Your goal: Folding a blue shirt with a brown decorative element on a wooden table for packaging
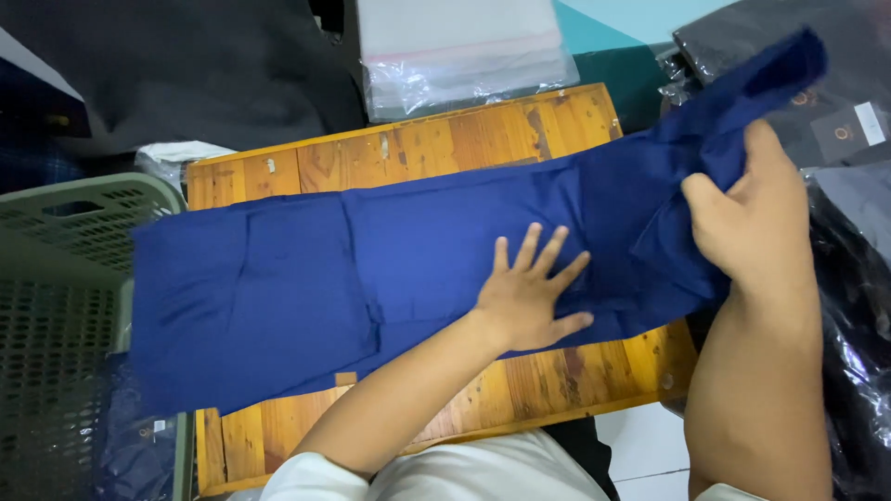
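Left hand presses flat, fingers spread, on long navy-blue folded cloth across wooden-slat desk; right hand's grip pinches the cloth's raised end. Best kept taut, edges aligned.

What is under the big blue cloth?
Under the dark blue folded cloth lies a slatted wooden board, showing above and below it. The board's covered middle cannot be seen. The left hand presses flat on top.

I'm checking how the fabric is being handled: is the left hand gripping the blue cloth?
No: the left hand lies flat with fingers spread on the blue cloth, while the right hand grips its bunched end.
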